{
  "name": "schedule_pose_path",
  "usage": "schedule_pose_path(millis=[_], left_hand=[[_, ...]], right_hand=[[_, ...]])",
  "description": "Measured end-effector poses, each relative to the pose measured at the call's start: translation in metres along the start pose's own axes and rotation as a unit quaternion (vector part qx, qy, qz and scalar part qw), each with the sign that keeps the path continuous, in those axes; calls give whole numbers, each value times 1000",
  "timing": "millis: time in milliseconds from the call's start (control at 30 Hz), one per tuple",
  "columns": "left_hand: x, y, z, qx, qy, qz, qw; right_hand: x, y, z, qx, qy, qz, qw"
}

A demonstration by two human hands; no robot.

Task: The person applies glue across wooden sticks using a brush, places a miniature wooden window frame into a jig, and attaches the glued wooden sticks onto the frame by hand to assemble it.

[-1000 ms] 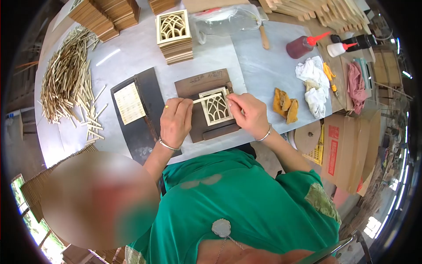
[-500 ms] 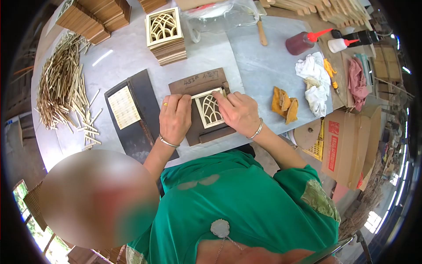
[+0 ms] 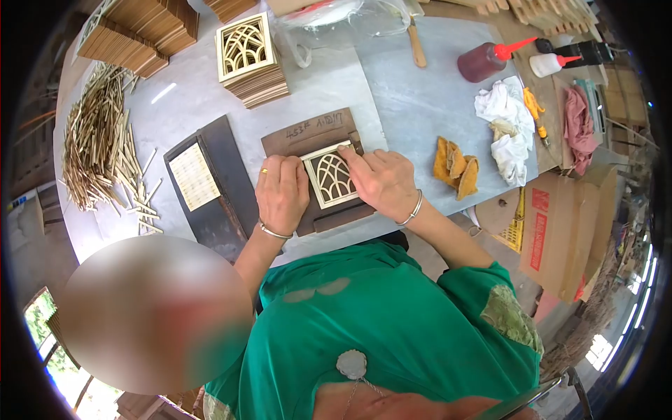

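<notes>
A pale wooden lattice panel [image 3: 335, 202] with curved tracery lies on a dark wooden jig board [image 3: 280, 145], which has handwriting along its far edge. At the panel's upper left corner, my left hand [image 3: 283, 192] is closed, its fingertips pressed together against the edge. My right hand [image 3: 383, 183] grips the upper right corner, with thumb and fingers along the right side. The fingers partly cover both corners. Left of the jig lies a second dark board [image 3: 234, 164] bearing a paper sheet [image 3: 194, 177] with rows of marks.
A stack of similar panels [image 3: 257, 84] stands behind the jig. Loose thin sticks [image 3: 98, 150] are heaped at the left. Toward the right are a leather-like scrap [image 3: 455, 168], a white cloth [image 3: 505, 115], a red-tipped dark bottle [image 3: 483, 61] and a wooden-handled tool [image 3: 416, 47].
The view has shifted slightly. Both hands stay at the panel's upper corners. Its top strip now appears more in line with the left side, where an end stuck out before.
</notes>
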State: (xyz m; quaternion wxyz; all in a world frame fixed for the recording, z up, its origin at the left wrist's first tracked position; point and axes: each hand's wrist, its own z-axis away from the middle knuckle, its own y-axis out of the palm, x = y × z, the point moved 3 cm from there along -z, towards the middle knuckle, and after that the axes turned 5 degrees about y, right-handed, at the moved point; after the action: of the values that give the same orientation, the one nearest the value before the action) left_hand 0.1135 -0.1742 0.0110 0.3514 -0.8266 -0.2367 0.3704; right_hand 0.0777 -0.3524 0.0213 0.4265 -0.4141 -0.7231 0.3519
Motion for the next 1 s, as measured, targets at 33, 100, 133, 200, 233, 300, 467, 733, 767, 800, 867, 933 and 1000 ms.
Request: schedule_pose_path(millis=[33, 100, 133, 200, 233, 300, 467, 733, 767, 800, 867, 933, 1000], left_hand=[[-1, 1, -1, -1, 5, 0, 1000], [-1, 2, -1, 3, 3, -2, 1000], [-1, 1, 0, 4, 1, -4, 1000], [-1, 2, 0, 1, 3, -5, 1000], [-2, 3, 0, -5, 7, -3, 1000], [-2, 1, 0, -9, 3, -7, 1000], [-3, -14, 5, 19, -158, 101, 982], [-14, -18, 39, 33, -351, 384, 853], [-15, -17, 39, 53, -369, 399, 838], [-15, -16, 39, 52, -367, 399, 839], [-13, -14, 40, 27, -367, 439, 820], [-15, -16, 38, 23, -372, 451, 811], [-17, -17, 38, 21, -379, 462, 801]], right_hand=[[-1, -1, 0, 0, 1, 1, 1000], [-3, -1, 0, 0, 3, 1, 1000], [-4, -1, 0, -2, 5, -5, 1000], [-3, -1, -1, -3, 5, -14, 1000], [-3, -1, -1, 11, 21, -29, 999], [-3, -2, -1, 25, 34, -43, 998], [-7, -13, -1, 15, 104, -154, 982], [5, -22, 25, 79, 68, -150, 983], [6, -22, 25, 88, 67, -139, 984], [6, -22, 25, 96, 67, -128, 985], [5, -21, 26, 93, 65, -130, 985], [3, -20, 26, 89, 64, -132, 985], [3, -19, 28, 86, 65, -137, 985]])
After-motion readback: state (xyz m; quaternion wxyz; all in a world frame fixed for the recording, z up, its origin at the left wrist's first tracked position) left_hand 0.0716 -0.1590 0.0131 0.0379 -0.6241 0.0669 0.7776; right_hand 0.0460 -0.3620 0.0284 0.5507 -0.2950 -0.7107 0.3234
